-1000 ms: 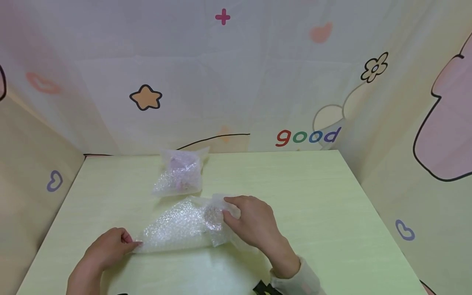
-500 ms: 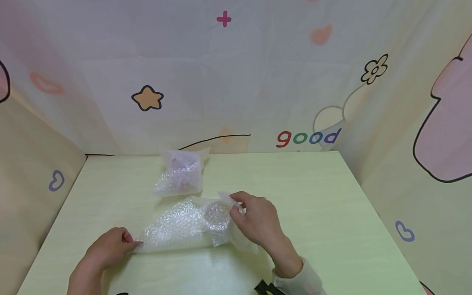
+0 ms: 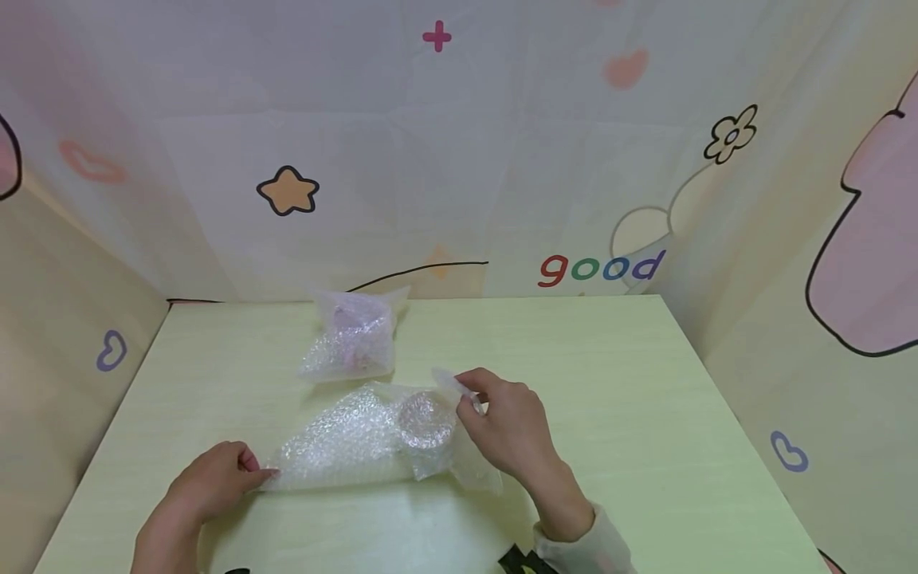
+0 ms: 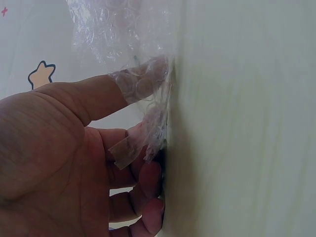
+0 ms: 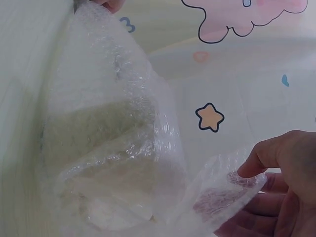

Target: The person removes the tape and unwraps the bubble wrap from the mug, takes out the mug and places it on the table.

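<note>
A sheet of clear bubble wrap (image 3: 344, 438) lies across the near middle of the table, bulging upward. Toward its right end a round, shiny shape (image 3: 426, 422) shows; what it is cannot be made out. My left hand (image 3: 218, 478) pinches the wrap's left corner low against the table. The left wrist view shows the thumb (image 4: 106, 96) behind the clear film. My right hand (image 3: 509, 422) holds a flap (image 3: 452, 387) of the wrap between thumb and fingers, lifted at the upper right. In the right wrist view the flap (image 5: 217, 197) runs up to the fingers.
Behind the wrap sits a second bubble-wrapped bundle (image 3: 355, 335) with something pinkish inside, near the back edge of the pale table (image 3: 595, 367). Printed cloth walls (image 3: 459, 175) surround the back and sides. A black item (image 3: 523, 560) lies by the right sleeve at the front.
My right hand has moved slightly right and up, drawing the flap off the round shape, which now shows more fully. The left hand stays at its corner.
</note>
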The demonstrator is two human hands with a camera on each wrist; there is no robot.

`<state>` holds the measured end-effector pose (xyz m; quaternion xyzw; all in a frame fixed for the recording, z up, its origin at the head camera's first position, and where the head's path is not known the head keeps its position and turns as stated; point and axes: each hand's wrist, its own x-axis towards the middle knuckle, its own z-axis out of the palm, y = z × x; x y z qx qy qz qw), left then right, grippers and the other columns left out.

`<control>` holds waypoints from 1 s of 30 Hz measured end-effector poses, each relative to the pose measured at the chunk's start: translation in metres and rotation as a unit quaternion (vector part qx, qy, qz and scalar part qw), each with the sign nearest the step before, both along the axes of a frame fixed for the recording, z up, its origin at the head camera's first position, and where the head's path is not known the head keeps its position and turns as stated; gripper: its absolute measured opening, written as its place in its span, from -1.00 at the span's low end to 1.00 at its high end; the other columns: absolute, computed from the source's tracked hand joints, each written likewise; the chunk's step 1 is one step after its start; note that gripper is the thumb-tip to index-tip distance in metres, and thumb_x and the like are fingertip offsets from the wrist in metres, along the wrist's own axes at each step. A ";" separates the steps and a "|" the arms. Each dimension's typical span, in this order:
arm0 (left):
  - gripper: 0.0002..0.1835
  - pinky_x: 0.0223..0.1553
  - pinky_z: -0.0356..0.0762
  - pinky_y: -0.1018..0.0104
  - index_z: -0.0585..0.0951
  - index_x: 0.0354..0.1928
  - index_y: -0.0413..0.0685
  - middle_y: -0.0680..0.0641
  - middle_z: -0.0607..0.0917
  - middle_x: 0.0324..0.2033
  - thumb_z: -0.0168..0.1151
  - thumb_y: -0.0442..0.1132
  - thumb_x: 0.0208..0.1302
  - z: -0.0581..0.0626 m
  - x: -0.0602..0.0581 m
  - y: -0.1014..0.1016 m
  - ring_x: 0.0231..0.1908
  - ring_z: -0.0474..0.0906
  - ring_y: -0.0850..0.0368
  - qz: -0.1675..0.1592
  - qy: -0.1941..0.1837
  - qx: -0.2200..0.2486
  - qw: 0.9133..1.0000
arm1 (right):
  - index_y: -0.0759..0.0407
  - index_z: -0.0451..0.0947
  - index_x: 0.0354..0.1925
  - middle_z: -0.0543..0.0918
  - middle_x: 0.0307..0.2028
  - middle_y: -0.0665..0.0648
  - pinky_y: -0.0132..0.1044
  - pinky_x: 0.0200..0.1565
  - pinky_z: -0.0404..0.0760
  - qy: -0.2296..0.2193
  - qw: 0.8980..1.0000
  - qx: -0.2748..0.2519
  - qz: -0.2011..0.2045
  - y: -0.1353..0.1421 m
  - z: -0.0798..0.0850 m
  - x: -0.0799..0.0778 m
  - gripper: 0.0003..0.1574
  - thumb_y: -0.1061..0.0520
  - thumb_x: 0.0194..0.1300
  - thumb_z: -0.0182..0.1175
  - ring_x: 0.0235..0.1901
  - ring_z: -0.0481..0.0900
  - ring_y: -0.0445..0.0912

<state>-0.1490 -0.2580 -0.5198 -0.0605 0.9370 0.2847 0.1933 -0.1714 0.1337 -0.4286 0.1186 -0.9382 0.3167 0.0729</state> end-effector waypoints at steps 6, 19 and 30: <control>-0.58 -0.34 0.34 0.27 0.57 -0.35 -0.07 0.01 0.56 -0.40 0.42 0.14 0.28 -0.001 0.000 0.000 -0.34 0.43 0.09 0.001 0.002 0.001 1.000 | -0.03 0.73 0.00 0.84 -0.31 -0.02 -0.40 -0.54 0.36 0.011 1.000 -0.006 -0.009 0.003 -0.002 0.000 -0.72 0.13 0.38 0.21 -0.46 0.70 -0.19; -0.57 -0.34 0.35 0.27 0.57 -0.33 -0.07 0.01 0.58 -0.37 0.40 0.17 0.29 -0.003 0.000 -0.001 -0.33 0.44 0.08 -0.002 0.003 0.001 1.000 | -0.05 0.72 -0.07 0.85 -0.25 -0.04 -0.22 -0.27 0.70 0.006 0.997 -0.064 -0.032 0.018 -0.003 -0.002 -0.80 0.13 0.40 0.23 -0.28 0.82 -0.09; -0.57 -0.34 0.35 0.27 0.56 -0.34 -0.08 0.00 0.55 -0.39 0.42 0.14 0.28 -0.004 -0.001 -0.002 -0.34 0.43 0.08 0.001 0.001 0.009 1.000 | -0.02 0.71 -0.10 0.84 -0.24 -0.03 -0.18 -0.23 0.75 -0.005 0.995 -0.090 -0.044 0.027 -0.003 -0.004 -0.84 0.13 0.41 0.22 -0.25 0.81 -0.10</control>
